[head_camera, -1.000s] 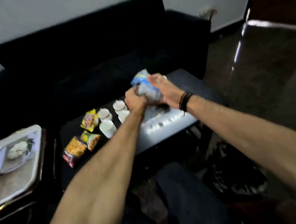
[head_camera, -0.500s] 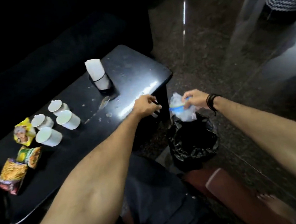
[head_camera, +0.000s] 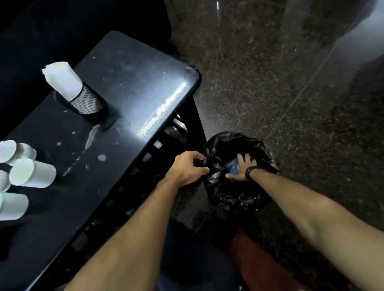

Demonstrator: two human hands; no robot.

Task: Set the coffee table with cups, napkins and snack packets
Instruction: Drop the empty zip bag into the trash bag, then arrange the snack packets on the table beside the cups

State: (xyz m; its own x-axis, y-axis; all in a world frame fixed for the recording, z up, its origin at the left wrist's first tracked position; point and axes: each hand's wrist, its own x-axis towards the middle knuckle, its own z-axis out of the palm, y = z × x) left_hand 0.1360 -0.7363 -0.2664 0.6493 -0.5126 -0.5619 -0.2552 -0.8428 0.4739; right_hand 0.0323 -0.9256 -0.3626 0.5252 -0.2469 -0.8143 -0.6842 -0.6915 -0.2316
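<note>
Four white paper cups [head_camera: 32, 172] and white napkins in black mesh holder [head_camera: 62, 82] sat on black coffee table [head_camera: 132, 80] at 10 o'clock (snack packet barely peeked at left edge). Left hand [head_camera: 187, 168] pinched black bin bag [head_camera: 234, 195] rim; right hand [head_camera: 243, 167], fingers spread, pushed crumpled blue-and-clear wrapper [head_camera: 232, 166] in. Setting looked nearly done.

Look beside the table's near right corner: you see a round bin lined with a crumpled black plastic bag [head_camera: 236, 195] standing on the floor. Inside its mouth lies a crushed clear plastic wrapper with blue print [head_camera: 233, 166]. The dark speckled polished stone floor [head_camera: 274, 77] runs to your right, carrying bright streaks of reflected light. Behind the table, at the top left, sits a black upholstered sofa [head_camera: 32, 31], mostly lost in shadow.
</note>
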